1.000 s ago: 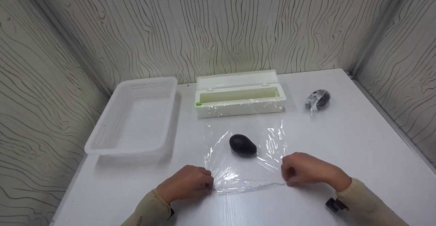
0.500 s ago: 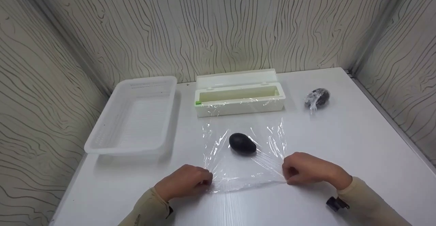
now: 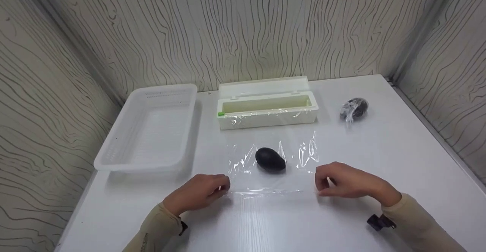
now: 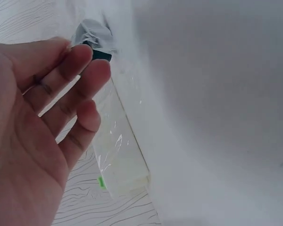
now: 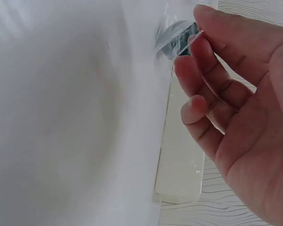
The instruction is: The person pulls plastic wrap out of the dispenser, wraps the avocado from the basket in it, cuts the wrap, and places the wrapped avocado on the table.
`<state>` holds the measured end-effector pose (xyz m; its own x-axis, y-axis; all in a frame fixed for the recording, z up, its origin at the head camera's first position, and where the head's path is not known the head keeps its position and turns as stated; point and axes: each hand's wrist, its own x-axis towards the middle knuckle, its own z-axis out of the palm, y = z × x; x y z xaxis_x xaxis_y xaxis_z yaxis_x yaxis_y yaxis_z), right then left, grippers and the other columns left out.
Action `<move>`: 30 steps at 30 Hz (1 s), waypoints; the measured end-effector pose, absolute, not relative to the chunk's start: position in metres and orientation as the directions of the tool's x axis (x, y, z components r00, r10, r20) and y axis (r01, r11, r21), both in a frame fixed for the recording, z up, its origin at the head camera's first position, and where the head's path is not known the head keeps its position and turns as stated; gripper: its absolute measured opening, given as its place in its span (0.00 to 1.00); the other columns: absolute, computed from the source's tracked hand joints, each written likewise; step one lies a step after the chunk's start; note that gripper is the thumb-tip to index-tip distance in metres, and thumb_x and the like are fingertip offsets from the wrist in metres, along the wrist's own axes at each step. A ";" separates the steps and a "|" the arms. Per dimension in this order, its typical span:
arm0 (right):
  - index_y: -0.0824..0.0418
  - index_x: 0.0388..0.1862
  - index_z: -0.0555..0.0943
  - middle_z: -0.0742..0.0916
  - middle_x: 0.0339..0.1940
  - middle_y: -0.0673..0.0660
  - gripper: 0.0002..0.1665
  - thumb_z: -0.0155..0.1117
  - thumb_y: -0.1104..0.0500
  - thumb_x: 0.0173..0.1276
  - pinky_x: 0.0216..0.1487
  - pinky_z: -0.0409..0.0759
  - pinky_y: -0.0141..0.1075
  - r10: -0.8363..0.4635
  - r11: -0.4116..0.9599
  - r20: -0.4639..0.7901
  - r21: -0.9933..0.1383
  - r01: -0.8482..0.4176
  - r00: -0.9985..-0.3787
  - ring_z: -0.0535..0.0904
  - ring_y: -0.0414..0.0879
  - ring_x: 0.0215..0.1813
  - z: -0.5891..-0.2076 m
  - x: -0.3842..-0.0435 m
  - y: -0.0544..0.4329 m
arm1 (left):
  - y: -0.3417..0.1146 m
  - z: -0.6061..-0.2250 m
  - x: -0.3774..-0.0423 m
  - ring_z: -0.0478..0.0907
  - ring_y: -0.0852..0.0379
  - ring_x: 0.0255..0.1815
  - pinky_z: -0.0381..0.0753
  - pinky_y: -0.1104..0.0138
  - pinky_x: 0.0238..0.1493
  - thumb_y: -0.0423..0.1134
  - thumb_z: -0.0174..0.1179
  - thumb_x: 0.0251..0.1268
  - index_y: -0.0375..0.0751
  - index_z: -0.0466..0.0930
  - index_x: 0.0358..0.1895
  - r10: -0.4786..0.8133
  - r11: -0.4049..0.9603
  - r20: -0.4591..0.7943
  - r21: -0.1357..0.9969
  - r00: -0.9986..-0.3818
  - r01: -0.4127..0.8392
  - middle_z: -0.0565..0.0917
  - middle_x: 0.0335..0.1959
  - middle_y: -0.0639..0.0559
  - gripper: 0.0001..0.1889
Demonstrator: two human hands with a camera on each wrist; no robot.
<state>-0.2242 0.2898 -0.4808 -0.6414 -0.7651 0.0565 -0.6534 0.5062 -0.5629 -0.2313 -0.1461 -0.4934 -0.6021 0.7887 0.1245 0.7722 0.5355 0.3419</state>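
Note:
A black avocado [image 3: 270, 159] lies on a sheet of cling film [image 3: 262, 192] drawn from the cling film dispenser [image 3: 267, 120] behind it. My left hand [image 3: 199, 192] pinches the film's near left corner between thumb and finger. At the near right corner my right hand [image 3: 347, 180] pinches the film the same way; in the right wrist view the film's edge runs to the thumb and forefinger of my right hand [image 5: 231, 80]. The other fingers of my left hand [image 4: 42, 108] curl loosely in the left wrist view. Film partly veils the avocado [image 5: 179, 40] there.
The dispenser's lid [image 3: 264, 86] stands raised at the back, and a green slider [image 3: 221, 114] sits at its left end. To the left is a white plastic basket [image 3: 140, 167]. A film-wrapped avocado [image 3: 355, 109] rests at the back right. Patterned walls enclose the white table [image 3: 258, 229].
Both hands have moved forward and slightly apart, carrying the film's near edge closer to the avocado. The film between the hands and avocado has gone slacker. The avocado stays in place.

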 end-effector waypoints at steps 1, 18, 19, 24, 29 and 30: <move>0.44 0.28 0.78 0.79 0.27 0.38 0.11 0.72 0.59 0.60 0.30 0.73 0.25 -0.761 0.510 0.060 -0.560 -0.653 -0.646 0.74 0.34 0.29 -0.480 -0.225 0.290 | -0.147 -0.493 -0.232 0.70 0.69 0.29 0.73 0.76 0.32 0.39 0.57 0.70 0.51 0.74 0.37 0.783 0.538 0.133 0.347 -0.608 0.768 0.78 0.30 0.64 0.03; 0.47 0.33 0.75 0.79 0.25 0.38 0.06 0.64 0.55 0.69 0.28 0.71 0.26 -0.596 0.647 0.113 -0.518 -0.559 -0.795 0.71 0.32 0.29 -0.469 -0.248 0.289 | -0.149 -0.482 -0.260 0.67 0.67 0.25 0.70 0.76 0.28 0.41 0.50 0.75 0.50 0.72 0.41 0.646 0.651 0.254 0.310 -0.720 0.693 0.76 0.29 0.64 0.03; 0.48 0.33 0.75 0.79 0.25 0.39 0.06 0.64 0.56 0.69 0.29 0.72 0.27 -0.583 0.652 0.121 -0.520 -0.552 -0.803 0.72 0.32 0.29 -0.468 -0.250 0.288 | -0.148 -0.482 -0.261 0.67 0.67 0.25 0.70 0.75 0.28 0.41 0.50 0.75 0.49 0.72 0.41 0.633 0.657 0.267 0.311 -0.726 0.687 0.76 0.29 0.64 0.03; 0.49 0.34 0.76 0.80 0.27 0.39 0.06 0.65 0.58 0.68 0.30 0.74 0.28 -0.514 0.670 0.191 -0.519 -0.530 -0.837 0.74 0.32 0.31 -0.465 -0.258 0.286 | -0.144 -0.481 -0.268 0.68 0.66 0.26 0.73 0.74 0.30 0.41 0.50 0.76 0.49 0.72 0.41 0.565 0.683 0.309 0.347 -0.765 0.643 0.78 0.30 0.62 0.04; 0.49 0.36 0.77 0.81 0.27 0.40 0.07 0.65 0.62 0.67 0.29 0.75 0.27 -0.460 0.669 0.268 -0.522 -0.529 -0.846 0.74 0.32 0.30 -0.466 -0.269 0.282 | -0.139 -0.481 -0.275 0.70 0.65 0.27 0.75 0.73 0.31 0.42 0.50 0.75 0.49 0.72 0.42 0.485 0.722 0.313 0.384 -0.817 0.575 0.78 0.32 0.61 0.03; 0.50 0.36 0.78 0.82 0.27 0.42 0.07 0.66 0.62 0.67 0.29 0.75 0.27 -0.453 0.667 0.280 -0.524 -0.530 -0.847 0.75 0.32 0.30 -0.466 -0.271 0.281 | -0.138 -0.481 -0.276 0.70 0.65 0.27 0.75 0.74 0.31 0.42 0.50 0.75 0.49 0.72 0.42 0.470 0.730 0.317 0.385 -0.824 0.565 0.78 0.32 0.61 0.04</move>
<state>-0.2711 0.2815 -0.4664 -0.8466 -0.4526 0.2802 -0.5299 0.6671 -0.5236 -0.2762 -0.1380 -0.4811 -0.8235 0.4704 0.3170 0.5650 0.7298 0.3848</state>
